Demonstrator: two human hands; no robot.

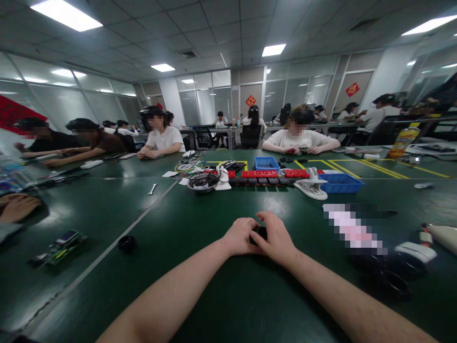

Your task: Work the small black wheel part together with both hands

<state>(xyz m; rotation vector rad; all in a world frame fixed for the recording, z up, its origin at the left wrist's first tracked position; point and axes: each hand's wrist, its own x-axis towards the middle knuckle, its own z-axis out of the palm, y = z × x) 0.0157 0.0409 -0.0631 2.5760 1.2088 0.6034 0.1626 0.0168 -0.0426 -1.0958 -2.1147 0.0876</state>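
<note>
My left hand (pixel 240 235) and my right hand (pixel 276 238) meet over the dark green table (pixel 200 295), close in front of me. Between them sits a small black object (pixel 259 233), gripped by the fingers of both hands and mostly hidden by them. What the object is cannot be made out. Both forearms rest low over the table.
A black round part (pixel 127 244) and a green circuit board (pixel 61 244) lie at the left. Ahead are a metal bowl (pixel 203 183), red parts trays (pixel 260 174), two blue bins (pixel 340 183) and a white clamp (pixel 312 186). People sit around the far side; another person's hand (pixel 17 207) rests far left.
</note>
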